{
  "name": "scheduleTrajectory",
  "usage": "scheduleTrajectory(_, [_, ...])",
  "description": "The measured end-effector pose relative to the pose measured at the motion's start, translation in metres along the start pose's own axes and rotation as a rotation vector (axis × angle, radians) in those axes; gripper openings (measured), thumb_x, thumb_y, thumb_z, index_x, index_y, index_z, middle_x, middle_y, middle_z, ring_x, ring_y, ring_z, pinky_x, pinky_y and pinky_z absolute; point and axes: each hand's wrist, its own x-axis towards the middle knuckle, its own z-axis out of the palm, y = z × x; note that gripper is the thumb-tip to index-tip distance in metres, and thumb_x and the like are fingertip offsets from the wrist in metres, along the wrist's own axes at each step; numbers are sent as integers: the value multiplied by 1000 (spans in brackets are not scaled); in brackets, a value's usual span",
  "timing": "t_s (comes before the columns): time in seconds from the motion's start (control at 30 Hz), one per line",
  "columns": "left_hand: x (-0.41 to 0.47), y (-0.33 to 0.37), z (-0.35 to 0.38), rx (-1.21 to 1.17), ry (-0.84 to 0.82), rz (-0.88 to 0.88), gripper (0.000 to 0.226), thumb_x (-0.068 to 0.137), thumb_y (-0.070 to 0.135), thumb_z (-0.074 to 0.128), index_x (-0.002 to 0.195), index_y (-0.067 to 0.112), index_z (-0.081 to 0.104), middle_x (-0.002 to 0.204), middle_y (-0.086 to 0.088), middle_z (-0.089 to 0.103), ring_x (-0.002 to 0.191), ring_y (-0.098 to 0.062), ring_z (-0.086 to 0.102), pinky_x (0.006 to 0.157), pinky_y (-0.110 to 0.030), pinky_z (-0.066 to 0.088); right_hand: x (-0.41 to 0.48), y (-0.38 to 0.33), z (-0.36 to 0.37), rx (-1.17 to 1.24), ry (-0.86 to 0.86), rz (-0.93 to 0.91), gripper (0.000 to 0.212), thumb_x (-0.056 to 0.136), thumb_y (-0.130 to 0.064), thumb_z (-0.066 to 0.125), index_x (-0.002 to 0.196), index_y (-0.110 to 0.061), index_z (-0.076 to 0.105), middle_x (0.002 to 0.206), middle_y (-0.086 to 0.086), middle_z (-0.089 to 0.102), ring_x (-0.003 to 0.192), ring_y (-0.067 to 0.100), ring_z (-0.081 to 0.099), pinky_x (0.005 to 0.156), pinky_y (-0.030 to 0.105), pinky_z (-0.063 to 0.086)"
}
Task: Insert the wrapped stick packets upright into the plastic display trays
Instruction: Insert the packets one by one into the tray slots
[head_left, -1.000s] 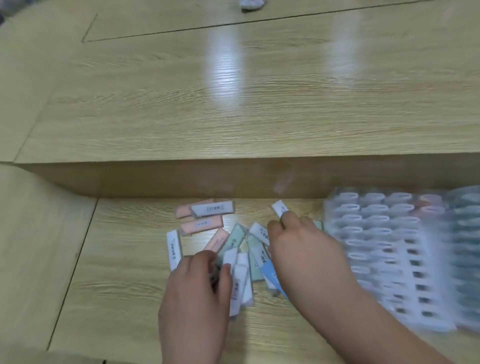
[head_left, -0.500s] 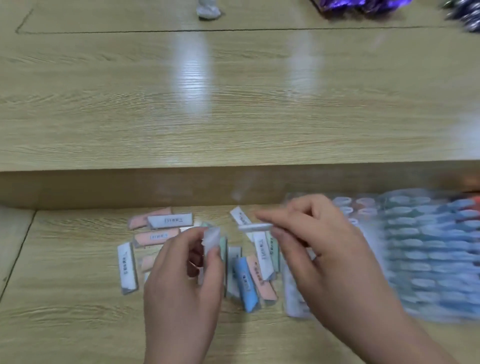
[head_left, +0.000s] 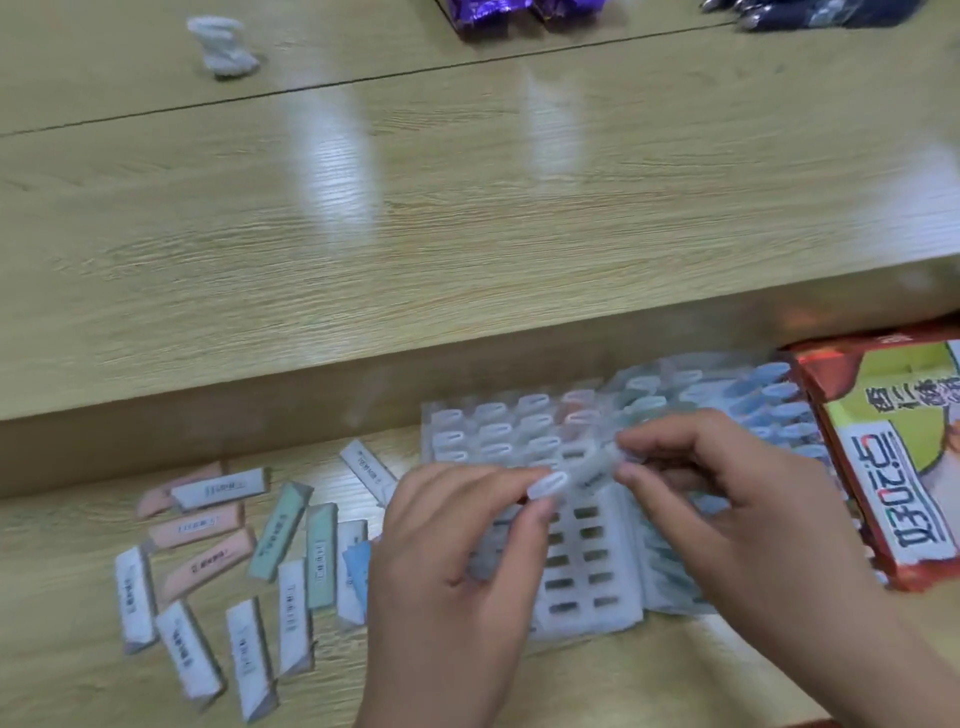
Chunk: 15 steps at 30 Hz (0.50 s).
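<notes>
Head view: a pale, translucent wrapped stick packet is held in the air between both hands above the clear plastic display trays. Its long axis runs from lower left to upper right, nearly level, with the rounded end facing the camera at the left. The left hand reaches in from the near edge, thumb and forefinger pinched shut on that rounded end, the other fingers curled under. The right hand comes in from the near right corner, wrist bent, its fingertips closed on the packet's far end. The trays lie on the lower wooden tabletop towards its right side; their far rows already hold upright packets, while the near slots are empty. To the left of the trays, loose stick packets in white, pink, green and blue wrappers lie flat, scattered at mixed angles. A red and green printed carton lies at the right edge, just beside the trays. Half a second ago each hand held its own small piece over the loose pile; both hands have since shifted right over the trays and now share one packet.
</notes>
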Motion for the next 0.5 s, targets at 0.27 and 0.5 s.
scheduleTrajectory(0.27, [-11, -18, 6, 166, -47, 9, 9, 84, 41, 63, 93, 42, 65, 94, 29, 62, 103, -7, 51, 78, -48, 47, 0, 15, 22, -161, -50, -107, 17, 84, -43, 56, 95, -35, 66, 79, -25, 56, 80, -8, 51, 63, 14, 45])
scheduleTrajectory(0.5, [-13, -23, 11, 247, -73, 27, 11, 84, 37, 64, 91, 34, 71, 94, 16, 45, 103, -15, 44, 85, -39, 41, 2, 21, 26, -219, -52, -227, 18, 87, -38, 58, 92, -28, 71, 84, -18, 67, 85, 8, 58, 56, 31, 52])
